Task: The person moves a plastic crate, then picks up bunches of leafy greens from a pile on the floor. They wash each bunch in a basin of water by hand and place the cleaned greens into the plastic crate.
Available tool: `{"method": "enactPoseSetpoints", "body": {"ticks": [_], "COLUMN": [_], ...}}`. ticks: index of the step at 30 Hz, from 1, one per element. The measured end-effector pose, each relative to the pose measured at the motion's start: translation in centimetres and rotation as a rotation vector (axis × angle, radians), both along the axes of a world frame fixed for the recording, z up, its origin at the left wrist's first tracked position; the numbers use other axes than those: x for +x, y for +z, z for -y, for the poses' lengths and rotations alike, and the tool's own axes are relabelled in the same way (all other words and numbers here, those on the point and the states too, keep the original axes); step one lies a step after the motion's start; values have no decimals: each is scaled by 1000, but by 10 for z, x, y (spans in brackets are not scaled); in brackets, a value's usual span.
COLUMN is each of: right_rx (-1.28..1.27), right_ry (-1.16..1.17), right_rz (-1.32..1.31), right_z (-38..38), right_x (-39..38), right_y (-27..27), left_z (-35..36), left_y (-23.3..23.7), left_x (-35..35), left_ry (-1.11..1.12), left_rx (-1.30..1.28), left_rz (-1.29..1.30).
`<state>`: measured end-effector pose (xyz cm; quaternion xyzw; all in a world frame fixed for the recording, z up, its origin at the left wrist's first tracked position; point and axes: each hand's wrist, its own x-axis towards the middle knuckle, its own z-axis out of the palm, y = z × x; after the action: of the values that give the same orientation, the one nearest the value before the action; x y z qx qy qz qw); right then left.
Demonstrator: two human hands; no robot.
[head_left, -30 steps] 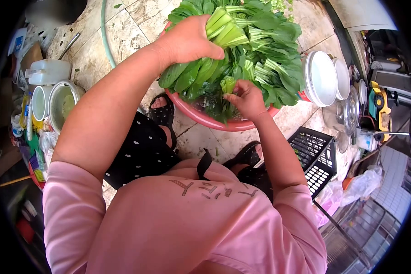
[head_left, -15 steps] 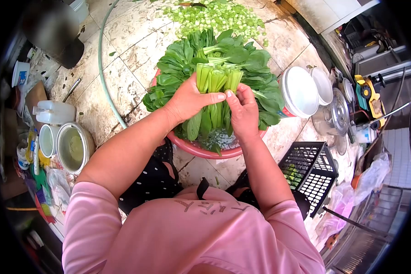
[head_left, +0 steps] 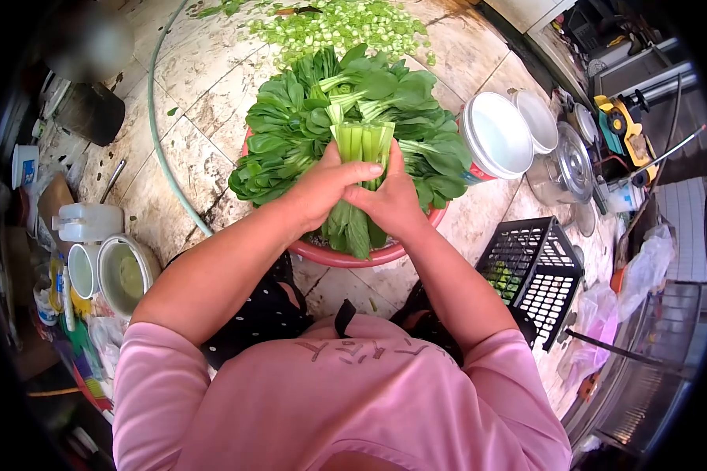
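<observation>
A bundle of bok choy point(head_left: 361, 145) stands with its cut pale-green stems pointing away from me and its leaves hanging toward me. My left hand point(head_left: 318, 192) and my right hand point(head_left: 389, 200) clasp it together from both sides, fingers wrapped round the stems. The bundle is held over a red basin point(head_left: 334, 257) heaped with more bok choy point(head_left: 291, 125).
Cut green stem pieces point(head_left: 346, 23) lie scattered on the tiled floor beyond the basin. White lidded buckets point(head_left: 499, 133) and metal pots point(head_left: 569, 161) stand right. A black plastic crate point(head_left: 534, 275) sits near my right knee. A green hose point(head_left: 161, 141), white jug point(head_left: 86, 222) and bowls point(head_left: 122, 271) lie left.
My right hand has joined my left on the bundle, and both have closed round the stems. The bundle now stands more upright over the basin's near rim.
</observation>
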<state>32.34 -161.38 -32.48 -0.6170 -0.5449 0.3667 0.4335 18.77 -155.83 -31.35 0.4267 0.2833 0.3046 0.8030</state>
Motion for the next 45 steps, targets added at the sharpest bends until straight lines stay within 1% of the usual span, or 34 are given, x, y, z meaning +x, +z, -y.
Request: {"method": "enactPoseSetpoints", "body": {"ticks": [4,6,7,8,9,10,11,12,14,15,16,17,18,20,21,23,24,26,28,29,32,34,38,40,43,44,45], "right_rx": [5,76,87,85,97,108,147,143,143,209,166,204,182,-16,-65,-206,-354,-560,-627,-714,-752,-733,-662,-659,-670,-801,-891], "right_ry": [-79,-78,-67,-111,-60,-6,-19,-54,-78,-105,-130,-201,-266,-403,-457,-550,-580,-564,-508,-481,-396,-339,-250,-183,-66,34,72], "right_rz": [33,162,170,176,227,277,372,374,579,668,728,849,946,1055,1149,1226,1138,1169,1161,1134,1094,1046,1009,950,916,877,854], "right_z": [8,10,13,18,24,32,40,49,73,89,109,129,154,206,234,288,309,340,364,365,361,351,322,306,294,288,284], "right_x": [20,37,47,58,69,81,94,110,149,172,194,224,251,296,318,354,365,381,398,400,415,430,460,475,489,488,484], "right_y": [2,10,17,28,41,50,57,63,74,80,93,86,87,90,85,68,62,39,4,-5,-42,-63,-103,-119,-160,-172,-185], "left_z": [7,12,13,13,16,11,11,13,7,2,-3,-7,-10,-13,-13,-15,-14,-7,-2,-1,9,16,24,27,33,36,39], "left_y": [2,14,17,20,26,17,15,14,13,5,-1,-7,-12,-16,-21,-35,-40,-45,-50,-53,-51,-50,-46,-43,-40,-39,-38], "left_x": [10,16,18,21,24,25,27,27,26,23,21,19,17,14,14,10,9,12,13,13,21,26,34,38,47,52,58], "left_ry": [-124,-157,-188,-217,-232,-243,-232,-218,-258,-260,-254,-244,-231,-217,-192,-213,-207,-229,-240,-244,-233,-194,-183,-173,-216,-209,-240], "left_rx": [83,176,209,245,269,362,345,328,328,314,301,309,321,291,282,280,269,282,290,272,250,236,206,192,154,157,151], "left_rz": [-25,-55,-77,-100,-107,-174,-189,-205,-278,-287,-321,-378,-435,-528,-566,-617,-663,-716,-768,-792,-845,-879,-922,-940,-989,-1001,-1012]}}
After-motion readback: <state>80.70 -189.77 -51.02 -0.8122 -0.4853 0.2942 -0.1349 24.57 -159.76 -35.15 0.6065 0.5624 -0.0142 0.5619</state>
